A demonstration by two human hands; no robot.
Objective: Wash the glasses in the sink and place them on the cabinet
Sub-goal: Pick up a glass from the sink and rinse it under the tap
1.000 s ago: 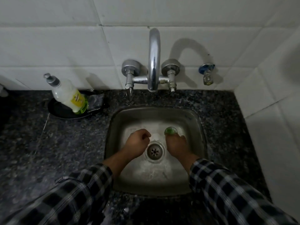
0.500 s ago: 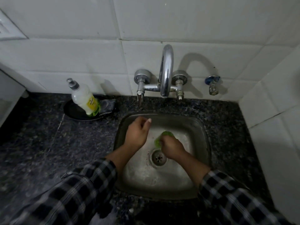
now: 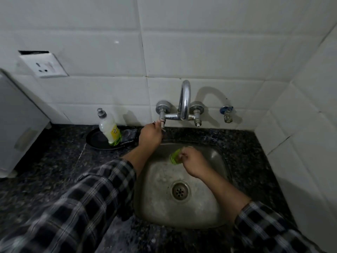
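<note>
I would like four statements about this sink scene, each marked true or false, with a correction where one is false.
1. The left hand grips the left tap handle. True.
2. The right hand holds a green glass over the sink. True.
3. The dish soap bottle stands right of the sink. False: it stands left of it, on a black plate.
4. The green glass rests on the drain. False: it is held nearer the sink's back, apart from the drain.

Left hand (image 3: 150, 136) grips tap (image 3: 184, 103) — right hand (image 3: 191, 161), glass (image 3: 175, 157).
</note>
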